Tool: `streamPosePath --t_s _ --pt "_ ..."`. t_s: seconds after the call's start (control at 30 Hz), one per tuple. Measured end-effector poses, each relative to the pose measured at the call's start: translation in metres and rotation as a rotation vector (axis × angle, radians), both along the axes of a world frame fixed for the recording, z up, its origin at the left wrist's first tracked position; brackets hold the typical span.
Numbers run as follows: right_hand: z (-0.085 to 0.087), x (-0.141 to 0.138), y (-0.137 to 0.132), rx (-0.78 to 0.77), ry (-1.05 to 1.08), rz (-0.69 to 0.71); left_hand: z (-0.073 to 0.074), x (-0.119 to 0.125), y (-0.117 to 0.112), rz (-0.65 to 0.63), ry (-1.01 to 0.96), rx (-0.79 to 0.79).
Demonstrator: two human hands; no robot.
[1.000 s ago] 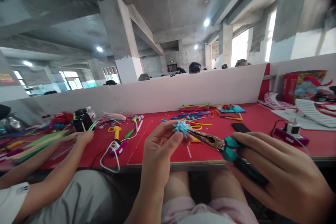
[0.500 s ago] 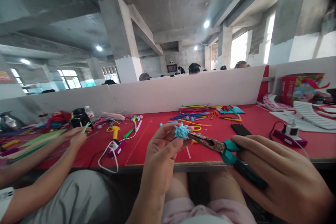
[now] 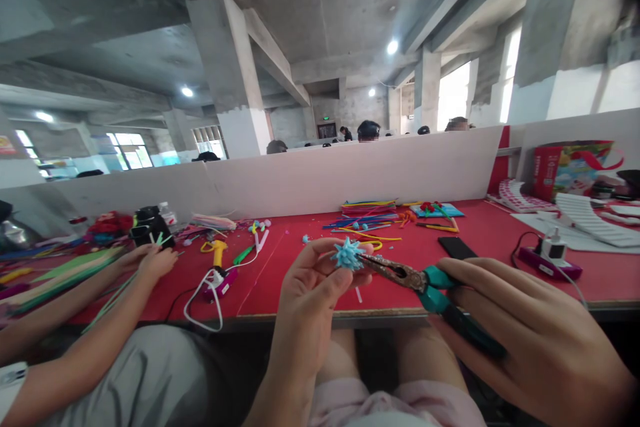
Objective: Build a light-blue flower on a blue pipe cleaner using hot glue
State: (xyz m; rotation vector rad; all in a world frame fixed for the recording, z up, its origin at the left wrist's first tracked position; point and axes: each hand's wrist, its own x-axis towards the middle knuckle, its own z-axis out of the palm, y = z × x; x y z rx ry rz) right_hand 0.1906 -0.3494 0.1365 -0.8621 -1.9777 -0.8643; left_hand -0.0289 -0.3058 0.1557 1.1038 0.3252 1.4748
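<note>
Pinched between the thumb and fingers of my left hand is a spiky light-blue pom-pom, held above the table's front edge. My right hand is closed around the green and black handles of a pair of rusty pliers. The plier jaws reach left to the right side of the pom-pom; whether they grip a strand of it is too small to tell. Behind my hands, bundles of coloured pipe cleaners lie on the red table.
At left, a co-worker's hands hold pale green strips. A yellow glue gun and a purple power strip with a white cable lie between us. To the right are a black phone, another purple power strip and a colourful bag.
My hands, the pom-pom and the pliers stay almost in place, with only a slight shift. The co-worker's hands and green strips have moved a little.
</note>
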Motion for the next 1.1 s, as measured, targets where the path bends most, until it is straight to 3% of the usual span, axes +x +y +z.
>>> streamPosePath --t_s 0.37,0.53,0.7,0.97,1.1 --pt "0.001 -0.001 0.003 -0.042 -0.022 -0.010 -0.004 -0.004 0.005 -0.104 -0.018 -0.009" --pt "-0.010 0.000 0.006 -0.046 -0.027 -0.014 -0.012 -0.005 0.009 -0.109 -0.015 -0.049" --pt "-0.037 0.001 0.015 -0.080 0.052 0.028 -0.035 -0.007 0.018 -0.107 0.029 -0.186" --pt "-0.101 -0.002 0.046 -0.309 0.132 0.074 -0.089 -0.009 0.043 -0.179 0.069 -0.505" --pt "-0.111 0.000 0.053 -0.405 0.102 0.055 -0.105 -0.007 0.058 -0.110 0.118 -0.503"
